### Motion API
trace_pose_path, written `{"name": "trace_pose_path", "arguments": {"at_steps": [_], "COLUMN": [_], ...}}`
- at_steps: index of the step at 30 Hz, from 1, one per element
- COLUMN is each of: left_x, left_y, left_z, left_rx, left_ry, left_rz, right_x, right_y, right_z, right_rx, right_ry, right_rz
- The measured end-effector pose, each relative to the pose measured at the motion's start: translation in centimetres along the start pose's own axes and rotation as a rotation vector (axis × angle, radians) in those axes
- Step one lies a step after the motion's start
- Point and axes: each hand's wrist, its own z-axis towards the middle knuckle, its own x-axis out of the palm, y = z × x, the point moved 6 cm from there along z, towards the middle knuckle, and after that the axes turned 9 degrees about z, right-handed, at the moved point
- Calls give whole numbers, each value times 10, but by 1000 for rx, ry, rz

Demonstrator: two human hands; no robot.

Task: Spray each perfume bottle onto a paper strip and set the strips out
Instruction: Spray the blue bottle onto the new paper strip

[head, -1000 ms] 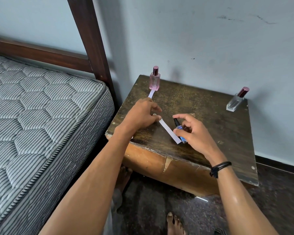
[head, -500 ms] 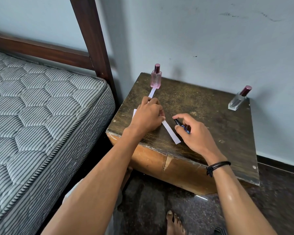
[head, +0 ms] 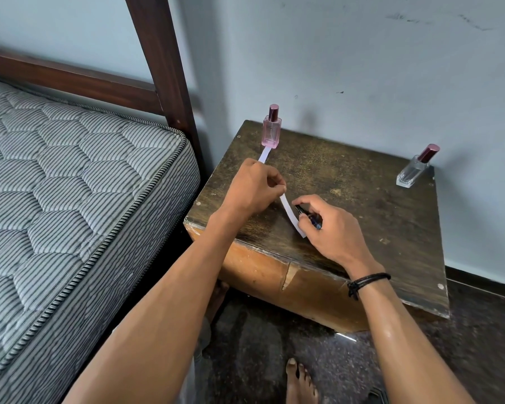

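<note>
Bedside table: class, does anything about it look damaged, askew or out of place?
Yes. The table has a split in its front with a chipped wedge of veneer just below the top's edge, and the top's edges are flecked with chips. The clear bottle seems tilted, perhaps only lens distortion.

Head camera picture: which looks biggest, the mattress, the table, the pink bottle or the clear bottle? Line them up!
1. the mattress
2. the table
3. the pink bottle and the clear bottle: they look about the same size, so I won't rank one over the other.
</note>
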Motion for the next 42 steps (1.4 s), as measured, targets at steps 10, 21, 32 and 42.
{"name": "trace_pose_path", "arguments": {"at_steps": [10,21,32,42], "left_x": [3,3,5,8], "left_y": [-4,-5,-4,1], "left_z": [-1,-4,-4,-3], "left_rx": [-62,-96,-158,-210], "left_ry": [28,70,66,67], "left_rz": [-113,-169,-198,-254], "right_x": [1,1,5,6], "right_y": [-5,-24,-6,1], "right_z": [3,12,3,3], "right_rx": [26,187,-13,-59], "right_ry": [-23,-16,-96,-101], "right_rz": [36,286,-20,-113]}}
